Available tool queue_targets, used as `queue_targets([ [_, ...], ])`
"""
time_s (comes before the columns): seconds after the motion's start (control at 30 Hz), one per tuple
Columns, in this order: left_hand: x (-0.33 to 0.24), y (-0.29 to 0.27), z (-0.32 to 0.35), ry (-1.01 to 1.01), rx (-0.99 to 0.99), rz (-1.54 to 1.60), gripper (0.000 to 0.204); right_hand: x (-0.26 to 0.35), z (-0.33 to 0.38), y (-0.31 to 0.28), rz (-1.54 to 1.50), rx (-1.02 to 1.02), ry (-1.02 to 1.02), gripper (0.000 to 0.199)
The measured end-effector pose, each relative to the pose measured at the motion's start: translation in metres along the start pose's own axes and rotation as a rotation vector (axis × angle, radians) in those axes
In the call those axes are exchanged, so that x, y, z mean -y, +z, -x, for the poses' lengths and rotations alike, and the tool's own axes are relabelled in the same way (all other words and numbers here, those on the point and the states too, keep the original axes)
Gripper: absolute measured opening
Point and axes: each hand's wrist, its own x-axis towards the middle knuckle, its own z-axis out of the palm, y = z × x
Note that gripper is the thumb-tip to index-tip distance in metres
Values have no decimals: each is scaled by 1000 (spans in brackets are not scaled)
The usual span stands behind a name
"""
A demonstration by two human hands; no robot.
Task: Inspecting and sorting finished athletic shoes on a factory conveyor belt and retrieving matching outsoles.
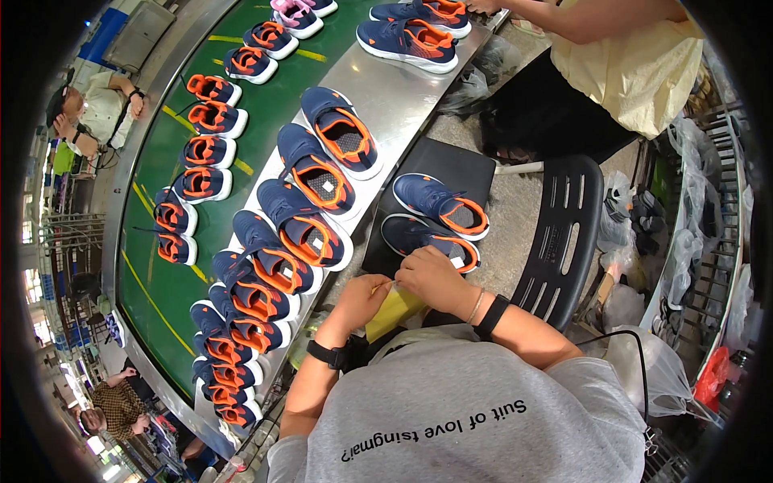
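Note:
My left hand and my right hand are close together in front of my body, fingers pinched. Something thin seems to run between the fingertips, too small to name. Below them shows a yellow piece, partly hidden by my arms and shirt. Just beyond my right hand, a navy sneaker with orange lining rests on a black seat, its near side partly covered by that hand. Its neighbour, another navy sneaker, lies alongside, apart from my hands.
Several navy and orange sneakers line the metal ledge at left. Smaller shoes stand on the green conveyor belt beyond. A black chair back is at right. A co-worker stands at the far right; others are across the belt.

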Motion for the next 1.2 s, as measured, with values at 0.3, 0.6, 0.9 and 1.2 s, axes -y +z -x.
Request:
queue_targets([
  [0.3,17,13,4,-46,86,180,22,22,19,4,244,-5,-29,9],
  [0.6,37,34,8,27,68,1,19,31,31,11,4,-130,151,8],
  [0.9,41,69,-7,416,223,-595,16,-38,79,2,133,-288,867,5],
  [1.2,32,119,-92,547,474,-1065,30,-56,74,59,263,-160,923,10],
])
